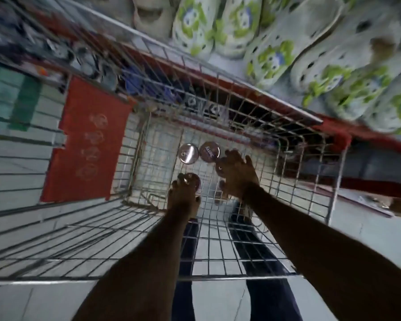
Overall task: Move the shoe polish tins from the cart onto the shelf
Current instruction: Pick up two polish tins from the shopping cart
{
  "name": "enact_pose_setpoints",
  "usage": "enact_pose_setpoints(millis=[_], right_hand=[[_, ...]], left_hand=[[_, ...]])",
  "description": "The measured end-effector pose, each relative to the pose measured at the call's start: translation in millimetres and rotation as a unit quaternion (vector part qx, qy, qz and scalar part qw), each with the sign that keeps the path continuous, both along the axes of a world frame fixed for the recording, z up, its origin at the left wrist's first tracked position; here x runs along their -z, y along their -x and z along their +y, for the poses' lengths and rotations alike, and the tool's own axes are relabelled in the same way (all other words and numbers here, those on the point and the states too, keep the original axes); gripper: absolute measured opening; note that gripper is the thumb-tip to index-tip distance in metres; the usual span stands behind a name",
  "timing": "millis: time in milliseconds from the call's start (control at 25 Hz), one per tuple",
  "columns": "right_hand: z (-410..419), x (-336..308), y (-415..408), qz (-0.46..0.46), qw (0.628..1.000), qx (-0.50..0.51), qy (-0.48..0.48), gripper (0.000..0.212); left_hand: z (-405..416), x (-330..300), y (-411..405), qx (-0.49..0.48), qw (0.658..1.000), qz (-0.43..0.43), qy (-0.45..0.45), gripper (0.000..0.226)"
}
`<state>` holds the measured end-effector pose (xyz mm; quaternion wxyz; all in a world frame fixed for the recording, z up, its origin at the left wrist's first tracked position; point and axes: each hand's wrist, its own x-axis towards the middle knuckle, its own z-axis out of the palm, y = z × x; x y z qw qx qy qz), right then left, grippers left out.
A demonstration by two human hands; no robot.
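Note:
Both my arms reach down into a wire shopping cart [310,158]. Two round shoe polish tins lie side by side on the cart's floor: a shiny silver tin [188,153] and a labelled dark tin [210,151]. My left hand [183,198] has its fingertips closed on a third tin [195,181] near the cart's middle. My right hand [237,174] is just right of the labelled tin. Its fingers curl over another brownish tin [220,167], which is mostly hidden. The shelf [276,93] with a red edge runs along the cart's far right side.
White clogs [218,26] with green and blue prints fill the shelf above the cart. A red plastic flap [90,140] hangs on the cart's left end. Dark goods sit on a lower shelf behind the cart wall. My legs show through the wire floor on grey tiles.

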<state>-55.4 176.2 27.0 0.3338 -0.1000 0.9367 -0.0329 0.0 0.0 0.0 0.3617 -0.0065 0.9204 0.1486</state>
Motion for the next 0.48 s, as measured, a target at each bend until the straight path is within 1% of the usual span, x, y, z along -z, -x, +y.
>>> enact_pose_setpoints(millis=[40, 120, 240, 320, 400, 480], right_hand=[[-2, 12, 4, 0.005, 1.000, -0.025, -0.014, 0.079], [-3, 37, 6, 0.032, 0.999, -0.023, -0.026, 0.078], [-3, 52, 0, 0.049, 0.999, 0.005, 0.002, 0.072], [0, 40, -2, 0.043, 0.998, 0.040, 0.037, 0.074], [0, 19, -3, 0.019, 0.996, 0.069, 0.052, 0.076], [-1, -23, -5, 0.026, 0.995, 0.078, 0.056, 0.073]], left_hand=[[3, 15, 2, 0.002, 1.000, 0.009, 0.009, 0.072], [5, 38, 5, -0.021, 0.999, 0.034, 0.028, 0.069], [9, 45, 10, -0.014, 0.996, 0.070, 0.060, 0.057], [7, 31, 14, -0.005, 0.995, 0.081, 0.065, 0.053], [4, 7, 20, -0.007, 0.996, 0.061, 0.063, 0.058], [2, -38, 25, -0.006, 0.996, 0.068, 0.052, 0.066]])
